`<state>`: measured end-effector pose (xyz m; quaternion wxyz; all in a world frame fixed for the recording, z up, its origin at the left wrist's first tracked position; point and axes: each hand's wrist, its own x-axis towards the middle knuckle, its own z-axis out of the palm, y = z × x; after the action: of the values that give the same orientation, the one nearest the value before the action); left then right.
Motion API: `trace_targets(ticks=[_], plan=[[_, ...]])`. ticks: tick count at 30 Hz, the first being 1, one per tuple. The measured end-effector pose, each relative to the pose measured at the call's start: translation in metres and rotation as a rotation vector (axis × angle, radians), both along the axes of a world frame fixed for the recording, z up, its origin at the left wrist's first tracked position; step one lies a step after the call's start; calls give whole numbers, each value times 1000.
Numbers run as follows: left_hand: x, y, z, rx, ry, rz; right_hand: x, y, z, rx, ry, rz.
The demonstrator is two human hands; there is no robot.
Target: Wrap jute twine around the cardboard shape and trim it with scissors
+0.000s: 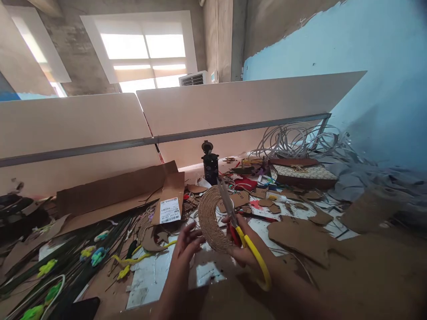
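Observation:
In the head view my right hand grips a pair of scissors with yellow and red handles, blades pointing up and away. The same hand also pinches the lower end of a crescent wrapped in brown twine. The crescent stands tilted above the table, its hollow side facing right behind the blades. My left hand is beside its left edge, fingers apart and slightly curled, holding nothing visible. Further left lies a cut cardboard crescent with a yellow fuzzy stem near it.
A black canister-like device stands behind the crescent. Left are an open cardboard box and yarn flowers. To the right lie cardboard scraps, a patterned handbag and coiled white tubing. A white partition closes off the back.

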<state>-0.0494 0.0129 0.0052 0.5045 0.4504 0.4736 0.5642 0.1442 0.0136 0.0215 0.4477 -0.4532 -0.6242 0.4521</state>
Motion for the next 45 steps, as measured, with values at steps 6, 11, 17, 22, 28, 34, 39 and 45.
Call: trace_targets(ticks=[6, 11, 17, 22, 28, 34, 39, 45], plan=[[13, -2, -8, -216, -298, -283, 1, -3, 5, 50, -102, 173], [4, 2, -13, -224, -320, -183, 7, -4, 13, -20, -125, 217], [-35, 19, -1, -107, -322, 59, 29, 9, 7, -16, -418, 116], [-43, 15, 12, -67, -325, 65, 31, 12, 3, 51, -649, 99], [-47, 14, 15, -42, -255, 58, 29, 12, -1, 170, -782, 93], [-52, 15, 14, -29, -201, 37, 29, 13, -4, 204, -824, 93], [-53, 14, 15, -45, -161, 36, 27, 12, -3, 205, -816, 79], [-53, 15, 16, -23, -184, 17, 26, 13, -5, 227, -801, 85]])
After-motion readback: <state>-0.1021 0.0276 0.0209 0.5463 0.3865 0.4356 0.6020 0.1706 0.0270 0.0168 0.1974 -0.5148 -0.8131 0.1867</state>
